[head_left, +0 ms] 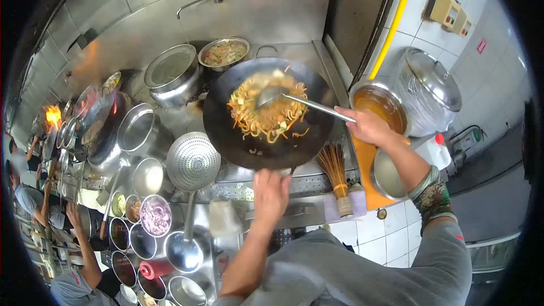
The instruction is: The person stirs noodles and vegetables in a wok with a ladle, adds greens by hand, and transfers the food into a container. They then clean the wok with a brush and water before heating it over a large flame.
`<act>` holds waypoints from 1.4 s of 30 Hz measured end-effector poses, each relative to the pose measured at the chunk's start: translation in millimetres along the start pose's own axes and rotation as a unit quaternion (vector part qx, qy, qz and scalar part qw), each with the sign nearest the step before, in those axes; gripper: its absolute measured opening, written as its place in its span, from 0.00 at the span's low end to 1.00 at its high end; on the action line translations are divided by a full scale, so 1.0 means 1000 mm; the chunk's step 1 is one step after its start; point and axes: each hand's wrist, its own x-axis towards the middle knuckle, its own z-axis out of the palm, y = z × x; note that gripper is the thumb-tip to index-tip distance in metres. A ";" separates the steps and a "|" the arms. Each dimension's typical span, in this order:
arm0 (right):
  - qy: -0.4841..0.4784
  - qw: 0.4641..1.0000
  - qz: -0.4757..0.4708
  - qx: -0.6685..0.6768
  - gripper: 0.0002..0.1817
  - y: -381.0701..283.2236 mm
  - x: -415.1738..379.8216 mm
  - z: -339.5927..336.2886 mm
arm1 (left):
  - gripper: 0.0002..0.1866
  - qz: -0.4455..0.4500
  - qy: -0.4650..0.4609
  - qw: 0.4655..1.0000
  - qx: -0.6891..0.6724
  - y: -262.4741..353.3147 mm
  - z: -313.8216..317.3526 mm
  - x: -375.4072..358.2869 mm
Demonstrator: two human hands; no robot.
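Observation:
A large dark wok (pixel 218 130) holds thick noodles (pixel 263 124) mixed with strips of orange and pale vegetables, and steam blurs part of them. My right hand (pixel 371 127) is closed around the long metal handle of a ladle (pixel 272 97), whose bowl rests among the noodles. At the wok's near edge, my left hand (pixel 271 192) is closed on its near side, where a handle is mostly hidden under the fingers. Beside the wok's near right edge lies a bamboo wok brush (pixel 335 175). A perforated metal strainer (pixel 193 161) is left of the wok.
Behind the wok stand a bowl of food (pixel 225 54) and a lidded pot (pixel 173 71). Several seasoning containers and a red bottle (pixel 156 268) crowd the lower left. A pot of orange-brown liquid (pixel 379 105) is at right. Flames (pixel 53 117) and co-workers (pixel 37 201) appear far left.

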 end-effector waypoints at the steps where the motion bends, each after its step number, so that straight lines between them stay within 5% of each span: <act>1: 0.013 0.998 0.035 -0.049 0.28 -0.011 -0.009 -0.003 | 0.08 0.000 -0.023 1.000 0.013 -0.004 -0.003 -0.018; 3: 0.034 0.992 0.068 -0.099 0.29 -0.014 -0.020 -0.007 | 0.09 0.007 -0.029 1.000 -0.005 0.009 -0.025 -0.038; 5: 0.048 0.997 -0.045 0.051 0.30 0.014 -0.040 -0.011 | 0.10 0.026 -0.023 0.999 -0.023 0.028 -0.050 -0.022; 10: -0.090 0.987 -0.002 0.135 0.28 0.020 -0.033 -0.025 | 0.08 0.020 0.016 0.999 -0.027 0.018 -0.033 0.031; 12: -0.011 0.998 -0.054 -0.004 0.28 0.020 -0.019 -0.002 | 0.08 0.020 0.021 0.999 -0.025 -0.004 -0.012 0.025; 13: -0.013 1.000 0.012 -0.006 0.28 -0.007 -0.022 -0.005 | 0.08 0.011 0.012 1.000 -0.001 -0.013 -0.005 0.011; 18: 0.080 0.992 0.009 -0.098 0.27 0.020 -0.052 -0.008 | 0.09 0.030 -0.026 0.998 -0.046 0.006 -0.038 -0.042; 20: -0.011 0.995 -0.033 0.094 0.26 0.030 -0.064 -0.024 | 0.09 0.016 0.007 1.000 -0.015 0.022 -0.052 -0.003; 21: -0.084 0.988 0.021 0.131 0.27 0.023 -0.064 -0.037 | 0.09 0.042 0.032 0.998 -0.037 0.029 -0.059 0.022; 24: -0.110 0.990 0.001 0.093 0.27 0.018 -0.046 -0.035 | 0.09 0.039 0.039 0.998 -0.040 0.007 -0.028 0.042; 30: 0.039 0.993 0.081 -0.073 0.29 -0.006 -0.054 0.009 | 0.07 0.017 -0.026 0.999 -0.017 -0.016 -0.013 -0.034; 32: 0.151 0.982 -0.077 0.084 0.29 0.018 -0.071 0.023 | 0.07 0.040 -0.011 0.998 -0.036 0.003 -0.033 -0.026; 33: 0.138 0.984 -0.072 0.086 0.29 0.012 -0.079 0.026 | 0.08 0.038 0.000 0.999 -0.029 0.003 -0.033 -0.012; 35: 0.035 0.900 0.150 0.408 0.30 -0.015 -0.089 0.026 | 0.11 0.018 0.013 0.999 -0.037 0.000 -0.025 0.023; 38: 0.011 0.845 0.209 0.493 0.31 -0.041 -0.071 0.026 | 0.13 0.010 0.005 1.000 -0.026 -0.022 -0.003 0.043; 42: 0.034 0.869 0.171 0.464 0.33 -0.039 -0.017 0.036 | 0.19 -0.014 -0.014 0.999 -0.031 -0.014 -0.010 0.040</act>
